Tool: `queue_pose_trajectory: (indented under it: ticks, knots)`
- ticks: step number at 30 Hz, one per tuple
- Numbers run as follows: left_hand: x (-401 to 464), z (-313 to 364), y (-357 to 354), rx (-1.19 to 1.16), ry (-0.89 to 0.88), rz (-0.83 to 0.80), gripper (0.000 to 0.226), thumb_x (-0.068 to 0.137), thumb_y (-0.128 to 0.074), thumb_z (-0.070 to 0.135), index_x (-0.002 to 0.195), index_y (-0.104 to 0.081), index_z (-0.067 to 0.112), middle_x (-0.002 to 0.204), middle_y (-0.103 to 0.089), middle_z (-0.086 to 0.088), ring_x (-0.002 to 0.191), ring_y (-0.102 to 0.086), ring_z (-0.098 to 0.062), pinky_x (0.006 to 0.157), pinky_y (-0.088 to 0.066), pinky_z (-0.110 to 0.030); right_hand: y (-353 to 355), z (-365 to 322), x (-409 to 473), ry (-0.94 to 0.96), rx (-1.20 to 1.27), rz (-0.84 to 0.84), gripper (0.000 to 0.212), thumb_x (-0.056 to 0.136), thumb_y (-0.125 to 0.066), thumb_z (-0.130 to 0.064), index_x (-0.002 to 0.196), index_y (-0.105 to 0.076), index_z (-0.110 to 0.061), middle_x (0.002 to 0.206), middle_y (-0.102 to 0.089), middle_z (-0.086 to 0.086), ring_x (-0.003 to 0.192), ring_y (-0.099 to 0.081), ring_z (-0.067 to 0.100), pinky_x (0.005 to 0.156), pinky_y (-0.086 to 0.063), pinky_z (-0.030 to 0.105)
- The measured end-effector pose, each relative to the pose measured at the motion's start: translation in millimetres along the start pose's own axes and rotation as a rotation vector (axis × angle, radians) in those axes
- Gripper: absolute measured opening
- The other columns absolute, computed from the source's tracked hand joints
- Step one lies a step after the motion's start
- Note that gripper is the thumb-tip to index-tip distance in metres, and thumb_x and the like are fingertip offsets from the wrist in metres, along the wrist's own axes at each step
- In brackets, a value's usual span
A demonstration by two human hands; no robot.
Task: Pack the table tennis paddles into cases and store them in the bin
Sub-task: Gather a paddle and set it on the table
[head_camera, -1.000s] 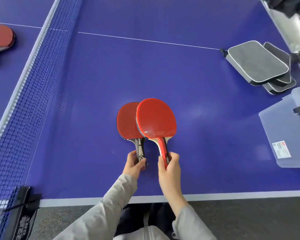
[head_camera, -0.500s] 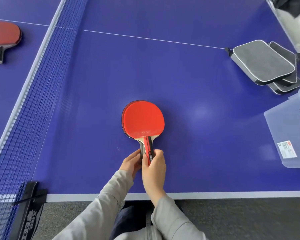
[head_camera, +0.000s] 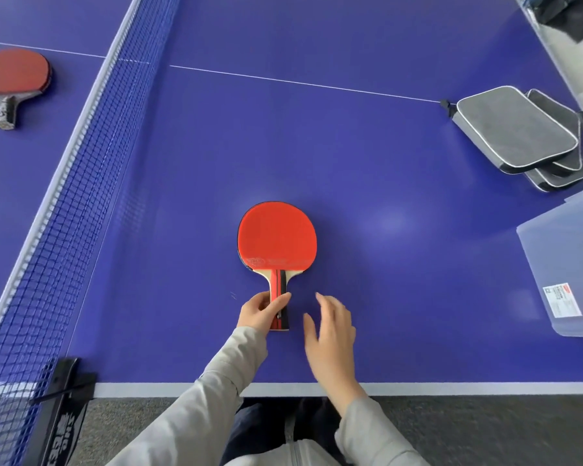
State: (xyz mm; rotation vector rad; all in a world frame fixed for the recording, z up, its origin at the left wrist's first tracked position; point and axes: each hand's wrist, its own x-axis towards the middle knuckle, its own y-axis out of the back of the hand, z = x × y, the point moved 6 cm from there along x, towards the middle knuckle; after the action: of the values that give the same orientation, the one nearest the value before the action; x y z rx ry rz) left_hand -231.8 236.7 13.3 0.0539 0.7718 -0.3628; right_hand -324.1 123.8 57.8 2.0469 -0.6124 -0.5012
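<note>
Two red paddles lie stacked [head_camera: 277, 237] on the blue table, the upper one covering nearly all of the lower. My left hand [head_camera: 261, 311] grips both handles together near the table's front edge. Just right of the handles, my right hand [head_camera: 330, 327] hovers with relaxed fingers and holds nothing. A third red paddle [head_camera: 12, 75] lies beyond the net at the far left. Several grey zip cases [head_camera: 515, 129] are piled at the right. The clear plastic bin [head_camera: 559, 264] sits at the right edge, partly cut off by the frame.
The blue net [head_camera: 81, 183] runs diagonally along the left, with its black clamp post [head_camera: 64, 398] at the table's front edge. A white line [head_camera: 300, 83] crosses the table. Grey floor lies below the white table edge.
The two paddles, held side by side a second ago, were stacked one on the other. My right hand has let go of the handle and pulled away to the right; my left hand now holds both handles.
</note>
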Motion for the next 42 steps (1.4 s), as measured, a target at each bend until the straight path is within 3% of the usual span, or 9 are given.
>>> queue_pose_trajectory:
  ticks: [2, 8, 11, 14, 24, 29, 34, 38, 42]
  knots:
    - [-1, 5, 8, -0.018, -0.012, 0.024, 0.050, 0.055, -0.072, 0.047, 0.088, -0.066, 0.010, 0.076, -0.061, -0.005, 0.076, -0.060, -0.023, 0.075, -0.055, -0.039, 1, 20, 4, 0.066, -0.189, -0.030, 0.051, 0.091, -0.053, -0.039, 0.138, -0.042, -0.022, 0.142, -0.042, 0.006, 0.131, -0.039, 0.025, 0.094, -0.042, 0.044]
    - [-10, 16, 41, -0.105, -0.045, 0.016, 0.055, 0.043, -0.072, 0.051, 0.078, -0.066, 0.008, 0.065, -0.060, -0.005, 0.066, -0.059, -0.025, 0.051, -0.048, -0.025, 0, 49, 12, 0.143, -0.543, -0.160, 0.062, 0.093, -0.017, -0.057, 0.139, -0.041, -0.023, 0.144, -0.043, 0.014, 0.131, -0.043, 0.032, 0.093, -0.047, 0.051]
    - [-14, 19, 78, -0.091, -0.089, 0.099, 0.054, 0.045, -0.071, 0.051, 0.079, -0.067, 0.010, 0.064, -0.061, -0.002, 0.069, -0.058, -0.024, 0.056, -0.048, -0.027, -4, 53, 12, 0.155, -0.536, -0.178, 0.061, 0.088, -0.051, -0.050, 0.141, -0.041, -0.021, 0.147, -0.039, 0.014, 0.136, -0.038, 0.033, 0.096, -0.045, 0.052]
    - [-20, 24, 128, -0.054, -0.142, 0.205, 0.048, 0.048, -0.074, 0.048, 0.080, -0.069, 0.013, 0.069, -0.060, -0.004, 0.074, -0.057, -0.024, 0.063, -0.046, -0.030, -4, 51, 12, 0.146, -0.513, -0.178, 0.065, 0.084, -0.062, -0.045, 0.142, -0.040, -0.021, 0.149, -0.036, 0.014, 0.137, -0.035, 0.034, 0.099, -0.043, 0.052]
    - [-18, 19, 215, 0.101, -0.115, 0.277, 0.022, 0.080, -0.071, 0.022, 0.091, -0.069, 0.003, 0.075, -0.065, -0.012, 0.074, -0.061, -0.026, 0.062, -0.051, -0.027, -8, 53, 14, 0.150, -0.491, -0.196, 0.065, 0.086, -0.061, -0.042, 0.143, -0.039, -0.020, 0.151, -0.032, 0.015, 0.139, -0.030, 0.034, 0.101, -0.039, 0.053]
    - [-14, 8, 220, 0.118, -0.080, 0.333, 0.018, 0.078, -0.074, 0.027, 0.088, -0.072, 0.011, 0.067, -0.065, -0.005, 0.066, -0.059, -0.024, 0.079, -0.050, -0.040, -7, 51, 13, 0.154, -0.503, -0.188, 0.066, 0.083, -0.065, -0.041, 0.141, -0.042, -0.019, 0.148, -0.037, 0.017, 0.136, -0.036, 0.036, 0.097, -0.044, 0.054]
    - [-25, 10, 210, 0.078, -0.131, 0.416, 0.023, 0.079, -0.074, 0.022, 0.097, -0.069, 0.007, 0.080, -0.067, -0.013, 0.069, -0.060, -0.025, 0.073, -0.049, -0.033, -7, 53, 13, 0.155, -0.531, -0.201, 0.067, 0.084, -0.063, -0.044, 0.142, -0.041, -0.020, 0.149, -0.036, 0.016, 0.136, -0.036, 0.035, 0.096, -0.045, 0.052]
    - [-33, 11, 208, 0.133, -0.139, 0.435, 0.019, 0.079, -0.073, 0.032, 0.091, -0.070, 0.017, 0.078, -0.070, -0.009, 0.067, -0.060, -0.023, 0.055, -0.041, -0.027, -8, 52, 12, 0.138, -0.497, -0.240, 0.065, 0.093, -0.047, -0.047, 0.149, -0.022, -0.024, 0.157, -0.017, 0.011, 0.145, -0.015, 0.031, 0.109, -0.030, 0.050]
    - [-37, 12, 207, 0.205, -0.144, 0.459, 0.028, 0.066, -0.071, 0.051, 0.078, -0.068, 0.026, 0.078, -0.072, -0.007, 0.070, -0.063, -0.025, 0.067, -0.048, -0.038, -7, 50, 12, 0.127, -0.484, -0.270, 0.065, 0.095, -0.040, -0.048, 0.150, -0.015, -0.025, 0.159, -0.009, 0.010, 0.147, -0.007, 0.029, 0.113, -0.024, 0.048]
